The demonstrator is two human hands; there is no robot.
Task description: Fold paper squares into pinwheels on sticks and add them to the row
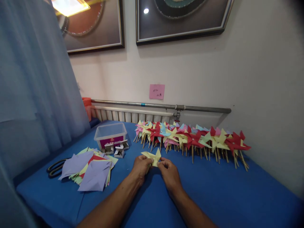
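Between my two hands, just above the blue cloth (pixel 152 202), is a yellow paper pinwheel (pixel 155 156) with its points folded up. My left hand (pixel 142 166) pinches it on the left, thumb near the centre. On the other side, the fingers of my right hand (pixel 169 174) are closed on its right edge. Whether a pin goes through the middle is hidden by my fingers. Beyond my hands lie many finished pinwheels (pixel 193 139) on wooden sticks, in red, yellow, pink, blue and green.
At left are a pile of cut paper squares (pixel 95 175), black-handled scissors (pixel 57 167), a clear plastic tub (pixel 110 131) and small open boxes (pixel 119 152) with tiny pieces. A blue curtain (pixel 35 79) hangs at left. A pipe (pixel 159 105) and radiator run along the wall.
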